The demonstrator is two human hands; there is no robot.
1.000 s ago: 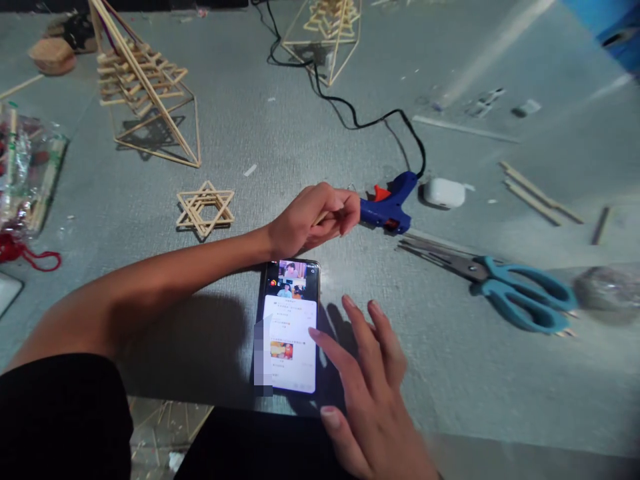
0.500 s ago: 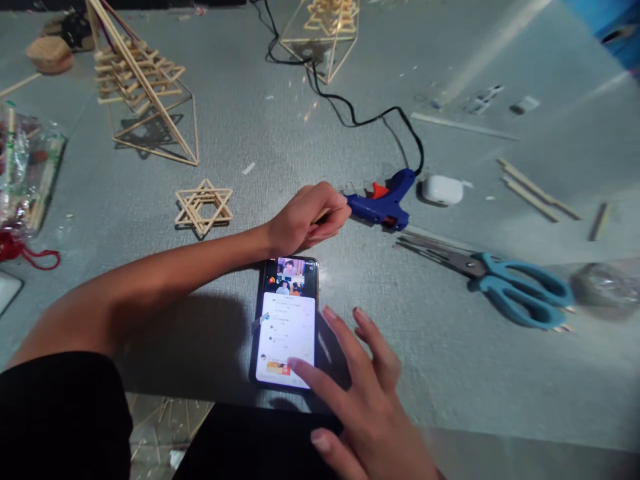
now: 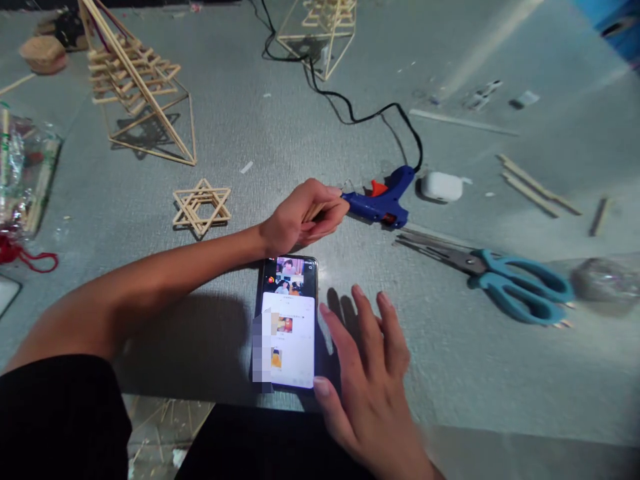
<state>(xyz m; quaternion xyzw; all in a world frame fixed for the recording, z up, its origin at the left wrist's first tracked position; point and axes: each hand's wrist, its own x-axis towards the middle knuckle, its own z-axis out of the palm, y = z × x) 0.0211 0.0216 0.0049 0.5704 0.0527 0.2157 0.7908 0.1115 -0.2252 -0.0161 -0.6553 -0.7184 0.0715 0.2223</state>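
Phone by the table's near edge, probably for reading
Their left hand curls round a wooden piece; their right hand spreads open, seemingly free to scroll.

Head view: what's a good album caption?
Left hand gripping sticks by a blue glue gun, right hand beside a lit phone.

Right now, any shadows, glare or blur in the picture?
In the head view: shadows beside the right hand and below the left forearm; a pixelated patch partly over the phone; pale glare across the table at upper right; clear bundle smeared at right.
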